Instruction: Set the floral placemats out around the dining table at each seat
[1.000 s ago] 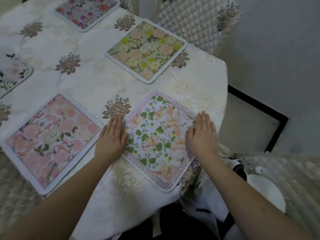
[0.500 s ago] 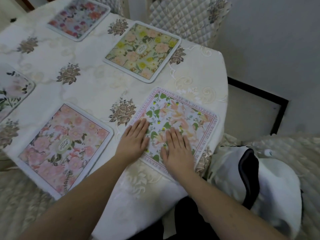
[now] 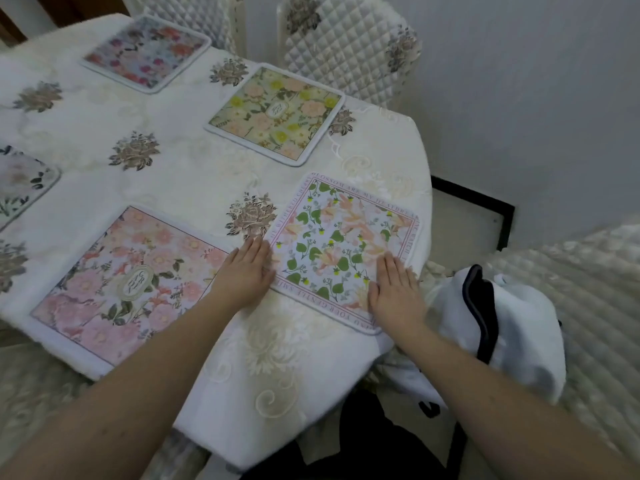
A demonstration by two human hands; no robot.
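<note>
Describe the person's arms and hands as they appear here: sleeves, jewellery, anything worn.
Both forearms are bare right to the frame edge, with no sleeve showing. The left hand and the right hand wear no gloves, and no ring, watch or bracelet shows on the fingers or wrists. The nails look short and plain, though the picture is too soft to be sure.

The green-leaf placemat [image 3: 341, 249], lower right of centre, carries border lettering: "BLOSSOM ARE MY HEART" along the top, "YOUR GENTLE SMILE" along the bottom edge.
</note>
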